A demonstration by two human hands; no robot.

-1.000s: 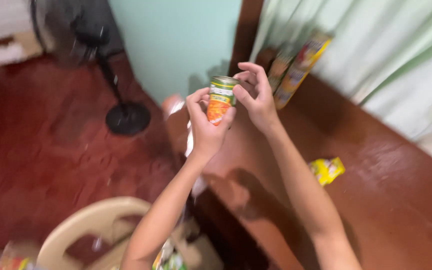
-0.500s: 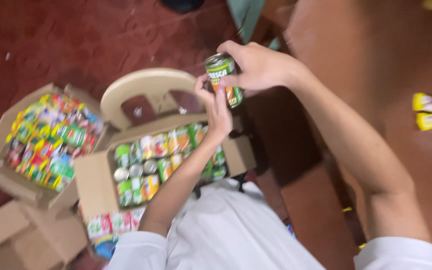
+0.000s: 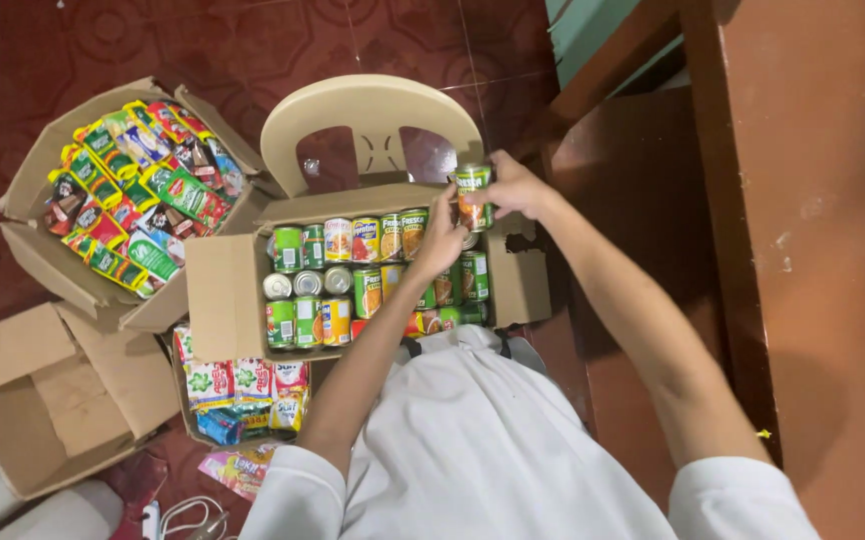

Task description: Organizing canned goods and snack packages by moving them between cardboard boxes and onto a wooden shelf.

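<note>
Both hands held one can above the upper right corner of the can box. The right hand was closed around the can from the 3 o'clock side, fingers wrapped over its top and far wall. The left hand met it from 7 o'clock, fingers curled against the lower part of the label; how firmly it gripped was hard to tell, since the thumb side was hidden. The can stood roughly upright, green at the top and orange below.

Under the hands, the box held rows of cans, some on end with silver lids showing, some lying with labels up. A beige plastic chair stood at 12 o'clock from the box, touching its far flap. At 9 to 10 o'clock a second box was packed with bright sachets. At 7 o'clock an open carton lay on the red floor, and just below the can box a smaller box showed white and red packets. A dark brown bench ran along the 3 o'clock side, well clear of the can
</note>
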